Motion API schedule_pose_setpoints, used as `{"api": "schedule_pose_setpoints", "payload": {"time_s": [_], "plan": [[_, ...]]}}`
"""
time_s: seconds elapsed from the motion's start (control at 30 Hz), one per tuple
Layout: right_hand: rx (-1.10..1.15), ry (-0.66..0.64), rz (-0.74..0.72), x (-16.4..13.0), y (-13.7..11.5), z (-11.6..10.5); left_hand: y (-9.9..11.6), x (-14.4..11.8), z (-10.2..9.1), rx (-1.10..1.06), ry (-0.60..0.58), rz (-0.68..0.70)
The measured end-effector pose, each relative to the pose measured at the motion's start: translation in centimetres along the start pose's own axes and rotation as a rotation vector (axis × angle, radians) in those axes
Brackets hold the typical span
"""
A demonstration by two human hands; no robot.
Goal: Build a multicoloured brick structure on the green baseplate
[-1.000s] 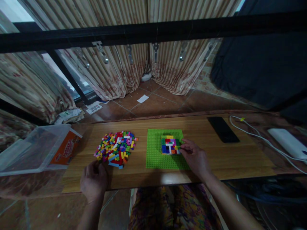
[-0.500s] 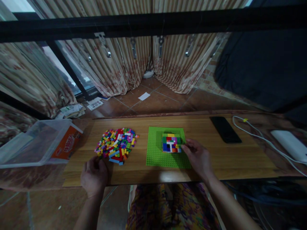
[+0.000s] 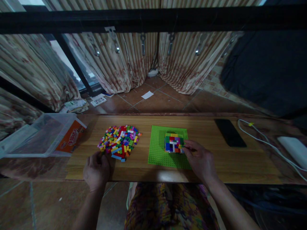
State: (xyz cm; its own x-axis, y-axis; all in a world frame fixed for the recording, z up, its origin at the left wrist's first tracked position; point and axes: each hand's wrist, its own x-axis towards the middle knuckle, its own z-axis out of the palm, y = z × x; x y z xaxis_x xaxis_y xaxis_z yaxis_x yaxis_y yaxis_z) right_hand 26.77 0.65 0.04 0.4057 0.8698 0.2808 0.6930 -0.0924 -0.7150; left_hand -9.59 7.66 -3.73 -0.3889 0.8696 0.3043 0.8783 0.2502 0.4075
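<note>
Build (image 3: 174, 144) on baseplate (image 3: 160, 150) | right hand (image 3: 200, 160): fingertips pinched at build's right edge | left hand (image 3: 96, 170): curled beside brick pile (image 3: 119, 141), grasp unclear | advice: press straight down, steady plate

Dim, bluish picture with daylight from the window (image 3: 57, 48) upper left, edges bowed by wide-angle distortion.

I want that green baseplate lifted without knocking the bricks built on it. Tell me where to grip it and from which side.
Grip the green baseplate by its bare left edge, coming in from the left, probably sliding fingertips under the thin flat rim. The brick block sits toward the far right, where the right hand rests, and the left hand is nearest the loose brick pile. Keep it level.
</note>
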Motion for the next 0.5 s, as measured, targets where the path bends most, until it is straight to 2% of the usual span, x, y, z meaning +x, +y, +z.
{"api": "schedule_pose_setpoints", "payload": {"time_s": [0.1,0.2,0.5], "plan": [[-0.006,-0.097,-0.148,0.8,-0.5,0.4,0.0,0.0,0.0,-0.01,-0.001,0.011],[-0.038,-0.151,-0.234,1.6,-0.4,1.0,-0.1,-0.1,0.1,-0.011,0.001,0.02],[-0.1,-0.195,-0.279,2.2,-0.2,1.5,-0.1,-0.1,0.1,-0.019,0.013,0.007]]}}
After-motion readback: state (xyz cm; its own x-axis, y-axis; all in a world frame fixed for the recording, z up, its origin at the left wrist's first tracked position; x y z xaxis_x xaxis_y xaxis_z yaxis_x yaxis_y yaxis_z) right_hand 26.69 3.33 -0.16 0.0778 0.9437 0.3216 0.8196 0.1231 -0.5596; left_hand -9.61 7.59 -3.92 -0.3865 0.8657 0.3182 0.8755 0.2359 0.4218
